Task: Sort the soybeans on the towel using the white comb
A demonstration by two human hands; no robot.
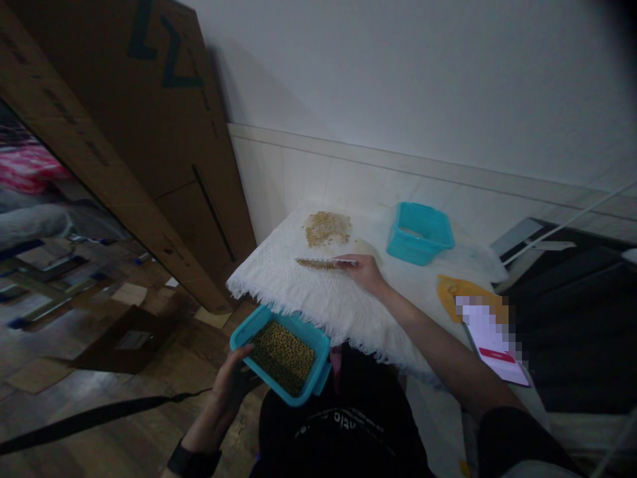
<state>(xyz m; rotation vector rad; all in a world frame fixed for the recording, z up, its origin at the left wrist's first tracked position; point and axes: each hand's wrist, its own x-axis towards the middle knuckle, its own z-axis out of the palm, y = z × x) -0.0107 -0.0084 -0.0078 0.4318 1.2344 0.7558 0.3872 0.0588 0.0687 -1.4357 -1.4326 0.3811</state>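
Observation:
My left hand (229, 384) grips the near corner of a teal tub (318, 342) full of small greenish beans, held just below the fringed edge of a white cloth (308, 292). My right hand (364, 270) rests on that cloth, fingers closed on a thin flat white strip (323, 261) that lies against a short line of beans. A loose pile of tan beans (327, 228) lies further back on the cloth. A second, nearly empty teal tub (421, 232) stands to the right of the pile.
A big cardboard box (149, 133) leans at the left against the wall. A yellow item (460, 290) and a phone (495, 345) lie right of the cloth. Dark equipment with a white cable (572, 222) fills the right. Cardboard scraps and a black strap lie on the wood floor.

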